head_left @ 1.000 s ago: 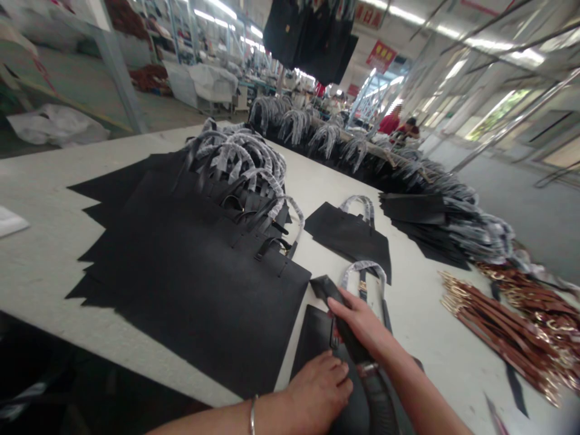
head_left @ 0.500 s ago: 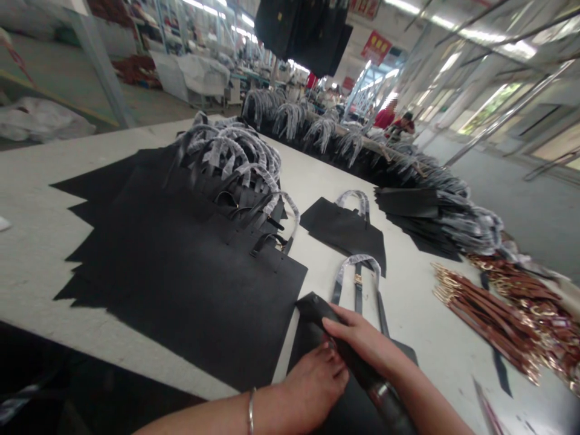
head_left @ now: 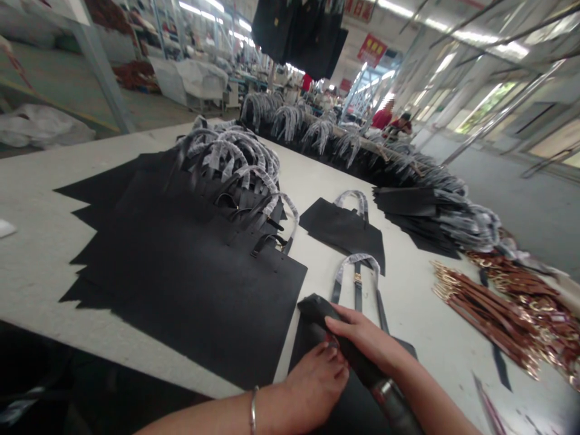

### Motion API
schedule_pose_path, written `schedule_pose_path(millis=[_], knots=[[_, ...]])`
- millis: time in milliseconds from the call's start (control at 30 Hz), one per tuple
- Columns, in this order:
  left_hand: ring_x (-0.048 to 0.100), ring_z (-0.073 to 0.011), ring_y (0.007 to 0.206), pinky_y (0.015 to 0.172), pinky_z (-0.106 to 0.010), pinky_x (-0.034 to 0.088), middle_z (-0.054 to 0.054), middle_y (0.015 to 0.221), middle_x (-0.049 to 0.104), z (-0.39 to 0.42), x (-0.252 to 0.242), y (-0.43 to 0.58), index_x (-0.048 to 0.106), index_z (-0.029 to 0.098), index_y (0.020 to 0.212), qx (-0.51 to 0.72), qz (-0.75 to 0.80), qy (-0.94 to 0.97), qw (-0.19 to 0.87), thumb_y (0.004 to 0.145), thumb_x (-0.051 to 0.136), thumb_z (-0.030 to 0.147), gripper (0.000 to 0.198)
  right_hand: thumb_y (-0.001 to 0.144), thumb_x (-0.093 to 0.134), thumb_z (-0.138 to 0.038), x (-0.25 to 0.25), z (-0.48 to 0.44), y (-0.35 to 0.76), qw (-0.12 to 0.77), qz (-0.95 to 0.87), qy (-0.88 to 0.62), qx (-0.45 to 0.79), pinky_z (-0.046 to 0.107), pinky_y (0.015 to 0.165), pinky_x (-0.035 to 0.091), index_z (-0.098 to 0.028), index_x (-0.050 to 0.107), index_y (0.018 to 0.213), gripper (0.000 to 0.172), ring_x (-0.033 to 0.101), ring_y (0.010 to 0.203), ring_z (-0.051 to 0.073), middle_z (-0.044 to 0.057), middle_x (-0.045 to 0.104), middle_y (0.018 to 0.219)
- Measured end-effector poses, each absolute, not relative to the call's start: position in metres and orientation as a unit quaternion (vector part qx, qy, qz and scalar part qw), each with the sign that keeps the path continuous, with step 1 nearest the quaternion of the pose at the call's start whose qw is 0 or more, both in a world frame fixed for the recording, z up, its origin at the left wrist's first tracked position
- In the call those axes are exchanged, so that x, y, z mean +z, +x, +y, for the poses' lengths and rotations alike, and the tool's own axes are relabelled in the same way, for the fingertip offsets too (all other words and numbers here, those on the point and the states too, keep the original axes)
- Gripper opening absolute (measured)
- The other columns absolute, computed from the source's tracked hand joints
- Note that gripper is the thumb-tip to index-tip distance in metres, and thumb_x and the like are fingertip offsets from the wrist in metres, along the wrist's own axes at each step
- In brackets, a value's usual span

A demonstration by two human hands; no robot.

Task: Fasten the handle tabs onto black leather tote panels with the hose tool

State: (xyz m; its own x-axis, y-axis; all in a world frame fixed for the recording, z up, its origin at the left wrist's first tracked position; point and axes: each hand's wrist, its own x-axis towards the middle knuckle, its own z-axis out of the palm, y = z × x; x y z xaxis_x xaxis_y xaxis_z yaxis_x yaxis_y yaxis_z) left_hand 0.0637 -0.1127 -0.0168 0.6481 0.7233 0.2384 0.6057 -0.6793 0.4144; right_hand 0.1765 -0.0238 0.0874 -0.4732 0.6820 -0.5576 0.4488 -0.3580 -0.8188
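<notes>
At the front of the table lies a black bag panel [head_left: 362, 405], with a plastic-wrapped handle [head_left: 357, 260] and a strap with a gold buckle [head_left: 357, 278] beyond it. My right hand [head_left: 362, 335] grips the panel's raised, folded-back edge, thumb on top. Close beside it, my left hand [head_left: 317, 380], with a silver bangle at the wrist, is closed with its fingers bunched under the fold. A small reddish bit shows at those fingertips, but what they hold is hidden. A shiny dark part [head_left: 385, 389] below my right hand is too blurred to name.
A fanned stack of black panels [head_left: 190, 278] with wrapped handles fills the left. Another panel [head_left: 347, 226] lies ahead. Brown straps with gold clasps [head_left: 489, 320] and a pointed tool [head_left: 487, 402] lie right. More bag pieces [head_left: 417, 211] line the far edge; people sit beyond.
My hands stay almost in place, the right still gripping the folded edge. The view has shifted very slightly; nothing has been taken up or let go.
</notes>
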Motion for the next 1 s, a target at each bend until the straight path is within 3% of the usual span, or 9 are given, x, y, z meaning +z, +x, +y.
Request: schedule_pose_path(millis=[167, 300, 367, 433, 500, 567, 700, 867, 1000], knots=[[0.05, -0.0222, 0.117, 0.113, -0.037, 0.032, -0.009, 0.121, 0.06, -0.114, -0.021, 0.062, 0.055, 0.014, 0.119, 0.208, 0.383, 0.881, 0.184, 0.088, 0.051, 0.02, 0.032, 0.082, 0.06, -0.046, 0.086, 0.001, 0.17, 0.164, -0.585, -0.563, 0.56, 0.025, 0.044, 0.044, -0.024, 0.054, 0.125, 0.049, 0.056, 0.046, 0.012, -0.003, 0.06, 0.07], [0.051, -0.0212, 0.108, 0.097, -0.036, 0.044, -0.006, 0.123, 0.057, -0.091, -0.009, 0.043, 0.054, 0.02, 0.123, 0.23, 0.562, 0.78, 0.15, 0.087, 0.047, 0.007, 0.039, 0.081, 0.062, -0.048, 0.098, -0.006, 0.2, 0.214, -0.552, -0.582, 0.557, 0.027, 0.046, 0.047, -0.027, 0.044, 0.136, 0.062, 0.058, 0.049, 0.013, -0.001, 0.063, 0.08], [0.05, -0.0265, 0.107, 0.094, -0.043, 0.044, -0.011, 0.12, 0.055, -0.071, 0.003, 0.029, 0.053, 0.017, 0.125, 0.198, 0.66, 0.717, 0.105, 0.088, 0.055, 0.018, 0.036, 0.079, 0.064, -0.048, 0.101, -0.021, 0.216, 0.218, -0.527, -0.589, 0.572, 0.027, 0.046, 0.047, -0.025, 0.042, 0.139, 0.068, 0.059, 0.05, 0.014, -0.001, 0.063, 0.08], [0.051, -0.0291, 0.104, 0.09, -0.044, 0.045, -0.012, 0.112, 0.055, -0.051, 0.012, 0.017, 0.06, 0.015, 0.112, 0.156, 0.694, 0.695, 0.106, 0.082, 0.069, 0.032, 0.036, 0.079, 0.065, -0.049, 0.099, -0.038, 0.227, 0.213, -0.508, -0.596, 0.584, 0.027, 0.046, 0.047, -0.024, 0.039, 0.141, 0.072, 0.059, 0.05, 0.013, 0.0, 0.063, 0.079], [0.051, -0.0293, 0.105, 0.089, -0.041, 0.045, -0.011, 0.107, 0.056, -0.035, 0.017, 0.009, 0.064, 0.015, 0.096, 0.154, 0.685, 0.694, 0.158, 0.072, 0.079, 0.033, 0.033, 0.079, 0.064, -0.05, 0.091, -0.054, 0.233, 0.209, -0.501, -0.594, 0.594, 0.027, 0.047, 0.046, -0.024, 0.036, 0.143, 0.075, 0.058, 0.05, 0.013, 0.0, 0.064, 0.08], [0.054, -0.0277, 0.103, 0.09, -0.039, 0.044, -0.009, 0.099, 0.059, -0.025, 0.018, 0.004, 0.063, 0.015, 0.086, 0.199, 0.668, 0.67, 0.254, 0.067, 0.081, 0.02, 0.026, 0.08, 0.063, -0.051, 0.083, -0.067, 0.236, 0.206, -0.5, -0.584, 0.605, 0.027, 0.047, 0.046, -0.025, 0.033, 0.146, 0.077, 0.058, 0.049, 0.013, 0.001, 0.066, 0.082], [0.062, -0.0175, 0.074, 0.074, -0.03, 0.048, 0.0, 0.072, 0.062, -0.019, 0.011, -0.003, 0.061, 0.016, 0.08, 0.259, 0.64, 0.6, 0.405, 0.066, 0.07, 0.002, 0.021, 0.083, 0.062, -0.05, 0.077, -0.083, 0.234, 0.203, -0.512, -0.554, 0.624, 0.025, 0.049, 0.046, -0.027, 0.031, 0.148, 0.075, 0.059, 0.051, 0.012, 0.0, 0.067, 0.081], [0.061, -0.0127, 0.059, 0.058, -0.024, 0.049, -0.002, 0.069, 0.066, -0.026, 0.005, -0.008, 0.062, 0.011, 0.089, 0.292, 0.614, 0.546, 0.49, 0.074, 0.065, 0.011, 0.015, 0.082, 0.064, -0.045, 0.083, -0.084, 0.22, 0.194, -0.519, -0.506, 0.661, 0.023, 0.047, 0.045, -0.026, 0.036, 0.145, 0.071, 0.058, 0.05, 0.011, -0.003, 0.063, 0.072], [0.058, -0.0102, 0.054, 0.057, -0.023, 0.047, -0.002, 0.065, 0.065, -0.032, 0.004, -0.01, 0.065, 0.009, 0.083, 0.363, 0.548, 0.439, 0.613, 0.065, 0.076, 0.021, 0.024, 0.081, 0.064, -0.045, 0.082, -0.077, 0.211, 0.219, -0.511, -0.49, 0.672, 0.022, 0.046, 0.045, -0.026, 0.037, 0.144, 0.071, 0.058, 0.049, 0.01, -0.001, 0.065, 0.08]])
